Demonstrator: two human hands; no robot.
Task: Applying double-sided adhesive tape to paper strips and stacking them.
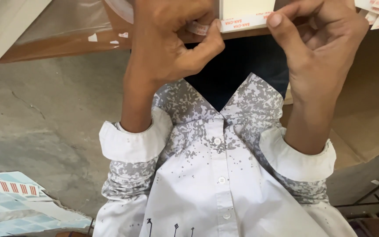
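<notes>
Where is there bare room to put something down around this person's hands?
The grey concrete floor is bare between the brown board above and the pale blue sticker sheets lower left. At the top edge it is crowded: left hand and right hand pinch a label strip there.

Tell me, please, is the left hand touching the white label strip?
Touching: the head view shows the left hand pinching the white label strip's end between thumb and fingertip.
</notes>
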